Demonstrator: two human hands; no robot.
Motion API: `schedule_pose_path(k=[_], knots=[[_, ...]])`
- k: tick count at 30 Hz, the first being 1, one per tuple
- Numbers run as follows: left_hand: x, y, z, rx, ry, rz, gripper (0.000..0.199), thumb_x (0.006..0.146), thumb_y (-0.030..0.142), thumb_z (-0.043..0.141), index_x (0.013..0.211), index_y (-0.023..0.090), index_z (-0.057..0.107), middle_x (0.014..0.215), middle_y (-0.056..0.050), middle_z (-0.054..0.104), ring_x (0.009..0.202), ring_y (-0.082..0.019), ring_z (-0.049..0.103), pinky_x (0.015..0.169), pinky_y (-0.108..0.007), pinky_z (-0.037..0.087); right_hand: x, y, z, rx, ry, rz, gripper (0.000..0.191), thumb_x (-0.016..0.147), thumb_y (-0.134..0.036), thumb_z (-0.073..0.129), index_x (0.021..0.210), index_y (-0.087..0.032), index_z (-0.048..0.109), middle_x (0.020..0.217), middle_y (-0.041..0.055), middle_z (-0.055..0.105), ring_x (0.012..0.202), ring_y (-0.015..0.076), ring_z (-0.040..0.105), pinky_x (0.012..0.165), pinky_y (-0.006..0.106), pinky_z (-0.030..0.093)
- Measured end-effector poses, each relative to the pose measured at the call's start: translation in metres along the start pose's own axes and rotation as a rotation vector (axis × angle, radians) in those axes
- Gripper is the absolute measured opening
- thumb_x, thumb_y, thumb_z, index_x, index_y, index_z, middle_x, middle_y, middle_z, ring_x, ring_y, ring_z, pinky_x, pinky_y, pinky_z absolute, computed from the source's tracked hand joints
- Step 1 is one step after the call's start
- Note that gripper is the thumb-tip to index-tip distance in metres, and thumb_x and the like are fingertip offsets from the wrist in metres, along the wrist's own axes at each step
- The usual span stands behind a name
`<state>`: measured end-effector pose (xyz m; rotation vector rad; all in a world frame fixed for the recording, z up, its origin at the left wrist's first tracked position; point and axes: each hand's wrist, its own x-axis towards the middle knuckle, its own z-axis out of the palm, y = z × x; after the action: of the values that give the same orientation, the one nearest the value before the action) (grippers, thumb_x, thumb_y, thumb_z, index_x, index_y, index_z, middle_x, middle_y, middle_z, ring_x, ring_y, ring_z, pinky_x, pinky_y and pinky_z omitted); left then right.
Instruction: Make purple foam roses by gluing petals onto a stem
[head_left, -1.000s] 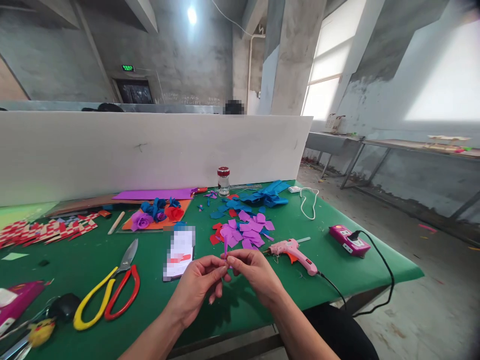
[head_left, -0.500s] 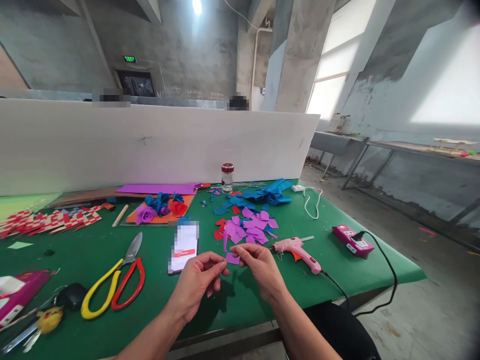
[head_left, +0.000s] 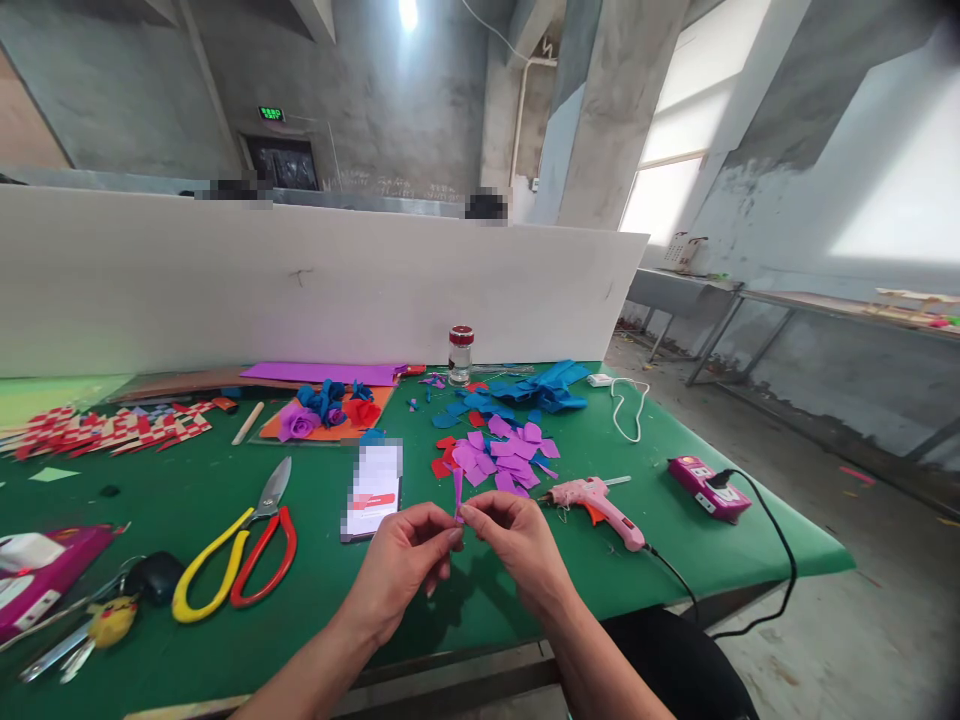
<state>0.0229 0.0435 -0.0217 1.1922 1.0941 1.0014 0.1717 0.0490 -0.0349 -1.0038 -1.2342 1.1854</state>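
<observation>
- Green-topped table (head_left: 322,610), its front edge running beneath both forearms
- White board (head_left: 337,290), standing along the table's back edge
- Blue paper (head_left: 551,388), crumpled, near the back edge, toward the right corner
- Orange sheet (head_left: 330,432), lying toward the back edge, with blue, red and purple paper flowers on it
- Scissors (head_left: 264,512), blades together, yellow and red handles pointing to the front edge
- Left hand (head_left: 420,548), near the front edge, thumb and forefinger pinching the purple roll's lower end
- Right hand (head_left: 514,535), just beside it, thumb and forefinger closed on that same end
- Pink glue gun (head_left: 600,500), between the right hand and the table's right edge
- Purple power strip (head_left: 709,490), beside the right edge
- Phone (head_left: 375,490), screen blurred, just beyond the left hand
- Red-lidded jar (head_left: 461,355), upright at the back edge
- Purple paper pieces (head_left: 510,460), heaped mid-table over some red ones
- Slim purple paper roll (head_left: 458,488), upright between the fingertips, above the front half of the table
</observation>
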Motion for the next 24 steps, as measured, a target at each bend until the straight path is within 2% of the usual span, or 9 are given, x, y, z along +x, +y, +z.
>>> schedule_pose_path(k=[4, 10, 14, 17, 20, 24], knots=[[-0.003, 0.001, 0.001, -0.016, 0.036, 0.03, 0.027, 0.066, 0.041, 0.075, 0.069, 0.017, 0.064, 0.051, 0.005, 0.055, 0.042, -0.008, 0.046, 0.034, -0.016, 0.033, -0.008, -0.004, -0.006, -0.059, -0.013, -0.02, 0.022, 0.076, -0.036, 0.068, 0.072, -0.014, 0.071, 0.066, 0.0016, 0.066, 0.06, 0.0122, 0.053, 0.058, 0.024, 0.039], [-0.006, 0.001, 0.0, -0.02, 0.05, 0.044, 0.027, 0.066, 0.042, 0.075, 0.069, 0.017, 0.065, 0.044, 0.004, 0.051, 0.041, -0.009, 0.045, 0.033, -0.016, 0.033, -0.016, 0.004, -0.012, -0.169, -0.083, -0.021, 0.021, 0.072, -0.035, 0.071, 0.064, -0.016, 0.067, 0.058, -0.0003, 0.061, 0.054, 0.0114, 0.048, 0.052, 0.024, 0.035], [-0.01, 0.004, 0.002, -0.044, 0.047, 0.042, 0.027, 0.064, 0.042, 0.076, 0.067, 0.017, 0.065, 0.046, 0.004, 0.052, 0.04, -0.009, 0.045, 0.033, -0.016, 0.034, -0.015, 0.005, -0.011, -0.131, -0.085, -0.018, 0.025, 0.074, -0.04, 0.07, 0.066, -0.016, 0.068, 0.06, -0.0001, 0.061, 0.055, 0.0118, 0.049, 0.053, 0.024, 0.036], [-0.012, 0.005, 0.004, -0.04, 0.053, 0.04, 0.028, 0.063, 0.041, 0.077, 0.067, 0.017, 0.065, 0.048, 0.004, 0.054, 0.041, -0.009, 0.046, 0.032, -0.017, 0.034, -0.013, 0.001, -0.006, -0.056, -0.043, -0.02, 0.028, 0.079, -0.044, 0.064, 0.079, -0.017, 0.071, 0.07, 0.002, 0.065, 0.059, 0.0126, 0.051, 0.058, 0.025, 0.04], [-0.011, 0.003, 0.005, -0.012, 0.066, 0.051, 0.029, 0.063, 0.043, 0.077, 0.066, 0.017, 0.065, 0.045, 0.004, 0.052, 0.039, -0.009, 0.045, 0.033, -0.017, 0.033, -0.011, -0.002, 0.005, 0.036, 0.003, -0.049, 0.029, 0.074, -0.041, 0.071, 0.091, -0.018, 0.067, 0.078, 0.0018, 0.065, 0.066, 0.0136, 0.055, 0.062, 0.025, 0.043], [-0.01, 0.001, 0.004, 0.014, 0.089, 0.057, 0.033, 0.064, 0.048, 0.075, 0.063, 0.017, 0.063, 0.041, 0.005, 0.05, 0.036, -0.008, 0.04, 0.033, -0.018, 0.032, -0.009, -0.001, 0.021, 0.007, 0.107, -0.105, 0.028, 0.064, -0.034, 0.079, 0.077, -0.018, 0.06, 0.066, -0.0032, 0.056, 0.059, 0.0112, 0.049, 0.055, 0.023, 0.04]])
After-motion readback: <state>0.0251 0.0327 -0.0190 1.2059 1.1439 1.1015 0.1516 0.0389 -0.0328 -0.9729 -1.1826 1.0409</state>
